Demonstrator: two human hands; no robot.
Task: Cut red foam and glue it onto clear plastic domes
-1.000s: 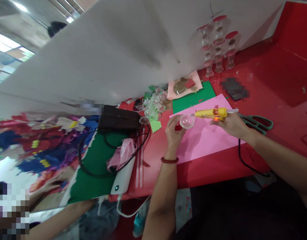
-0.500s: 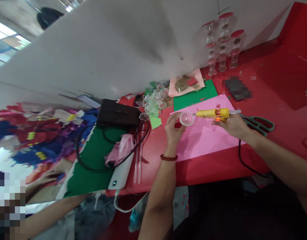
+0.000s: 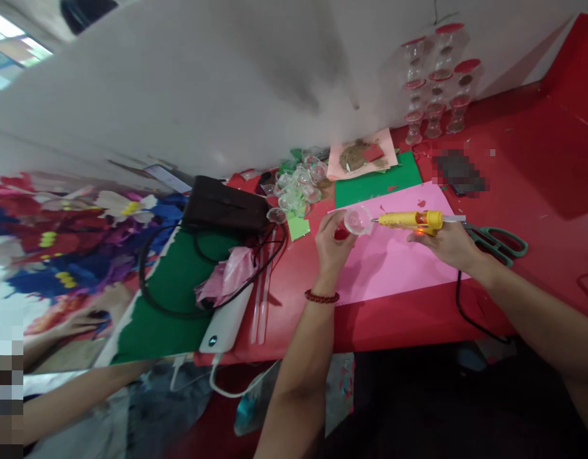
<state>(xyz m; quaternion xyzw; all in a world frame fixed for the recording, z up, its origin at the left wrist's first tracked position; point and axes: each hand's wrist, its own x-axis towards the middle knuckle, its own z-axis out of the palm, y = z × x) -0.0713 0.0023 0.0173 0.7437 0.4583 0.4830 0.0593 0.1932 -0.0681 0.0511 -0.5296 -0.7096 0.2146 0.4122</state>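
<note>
My left hand (image 3: pixel 333 243) is closed round a small clear plastic cup (image 3: pixel 358 220), its round opening tipped up toward me. In my right hand (image 3: pixel 449 243) is a yellow glue gun (image 3: pixel 409 220) with an orange light glowing and a glue stick out of its back. The nozzle points left and sits at the cup's rim; whether it touches I cannot tell. Both hands are above a pink sheet (image 3: pixel 389 268) on the red table. Green-handled scissors (image 3: pixel 502 245) lie just beyond my right hand.
Stacked clear cups with red discs (image 3: pixel 435 89) stand by the wall. Loose clear cups (image 3: pixel 298 188), brown grainy material (image 3: pixel 355 155) on paper, a dark case (image 3: pixel 224 207), a white power bank (image 3: pixel 227 325) and clear glue sticks (image 3: pixel 260 315) lie about. At left, another person's hands (image 3: pixel 90 315) work near felt flowers.
The view has shifted slightly, moving the background a little. My hands keep nearly the same pose, with the glue gun's nozzle still at the cup's rim.
</note>
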